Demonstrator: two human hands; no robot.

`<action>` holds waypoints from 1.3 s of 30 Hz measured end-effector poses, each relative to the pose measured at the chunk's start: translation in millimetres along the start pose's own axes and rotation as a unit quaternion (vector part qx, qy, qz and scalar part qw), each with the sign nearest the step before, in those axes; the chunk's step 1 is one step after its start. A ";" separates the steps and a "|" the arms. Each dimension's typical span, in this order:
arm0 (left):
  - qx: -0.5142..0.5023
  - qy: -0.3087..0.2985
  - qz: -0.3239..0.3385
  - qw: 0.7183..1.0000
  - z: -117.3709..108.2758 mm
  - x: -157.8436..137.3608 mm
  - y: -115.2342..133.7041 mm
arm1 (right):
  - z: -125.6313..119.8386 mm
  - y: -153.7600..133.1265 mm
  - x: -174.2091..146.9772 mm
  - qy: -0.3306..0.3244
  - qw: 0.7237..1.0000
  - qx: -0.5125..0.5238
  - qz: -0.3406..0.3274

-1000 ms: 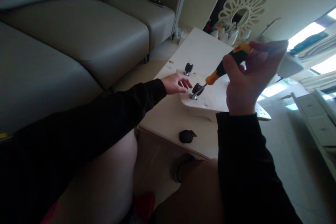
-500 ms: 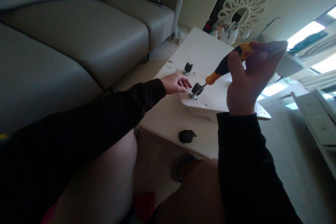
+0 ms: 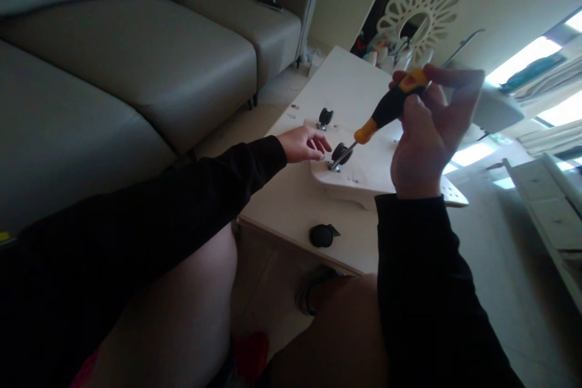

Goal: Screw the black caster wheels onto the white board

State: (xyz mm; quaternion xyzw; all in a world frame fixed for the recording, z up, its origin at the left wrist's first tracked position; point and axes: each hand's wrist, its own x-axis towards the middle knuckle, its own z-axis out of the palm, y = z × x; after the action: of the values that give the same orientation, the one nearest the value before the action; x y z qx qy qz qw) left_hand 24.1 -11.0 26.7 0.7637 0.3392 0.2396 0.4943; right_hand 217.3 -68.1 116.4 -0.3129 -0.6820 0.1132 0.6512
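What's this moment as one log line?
Right hand: holding screwdriver at caster | Left hand: beside same caster | Another caster: on table

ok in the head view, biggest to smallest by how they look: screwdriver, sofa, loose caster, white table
1. Sofa
2. White table
3. Screwdriver
4. Loose caster

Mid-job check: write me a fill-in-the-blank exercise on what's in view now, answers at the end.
The person's ____ hand holds the yellow-and-black-handled metal screwdriver.
____ black wheeled casters show upright on the rounded white panel.
The screwdriver's tip is at the ____ caster's base, not the farther one's.
The grey padded sofa is at the person's ____.

Missing words: right; Two; nearer; left.
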 end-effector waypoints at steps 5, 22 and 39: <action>0.008 0.000 -0.003 1.000 0.1 -0.7 3.5 | -0.4 -0.1 -0.9 0.032 0.997 -0.070 0.018; 0.021 0.023 -0.012 0.999 -6.9 -4.6 3.1 | 2.0 -13.4 -2.0 0.096 0.995 -0.005 -0.038; 0.017 0.179 -0.204 0.962 -68.9 -56.8 -71.9 | 0.2 -27.7 -3.5 0.163 0.984 0.000 -0.074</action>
State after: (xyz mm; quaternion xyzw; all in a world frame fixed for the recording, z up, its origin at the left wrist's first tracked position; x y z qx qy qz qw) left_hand -81.7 7.2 -13.7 0.6313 0.5748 0.2601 0.4510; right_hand 209.2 -91.7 129.1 -0.2756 -0.5882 0.0122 0.7602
